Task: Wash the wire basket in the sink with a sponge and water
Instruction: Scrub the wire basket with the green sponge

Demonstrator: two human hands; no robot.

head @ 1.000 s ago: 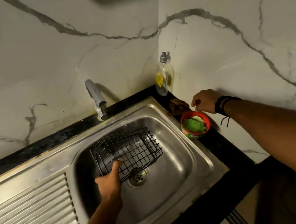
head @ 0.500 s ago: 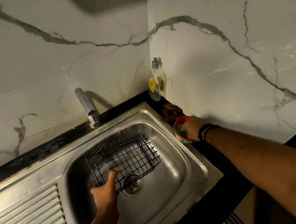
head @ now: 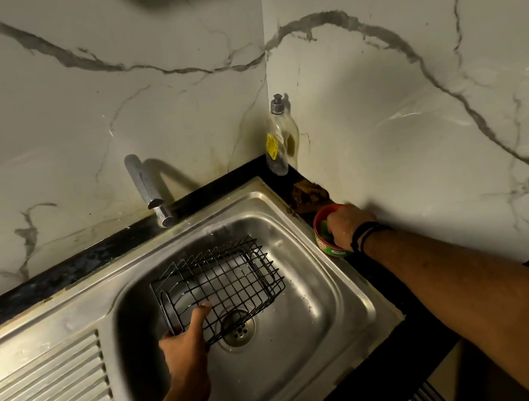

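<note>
At the desk's corner, the right hand [head: 346, 225] has now dipped into the red round tub [head: 326, 237], grip hidden; the left hand [head: 183, 343] still clamps the black wire basket [head: 223, 279].

Black tabletop [head: 86, 263] carries an inset steel sink [head: 67, 321]; a clear bottle [head: 279, 140] stands in the back corner; a brown scrub pad [head: 310, 193] and a red-rimmed tub [head: 329, 249] lie along the right edge.

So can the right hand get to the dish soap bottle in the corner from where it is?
Probably yes: the right hand is at the red tub, and only counter separates it from the bottle.
</note>
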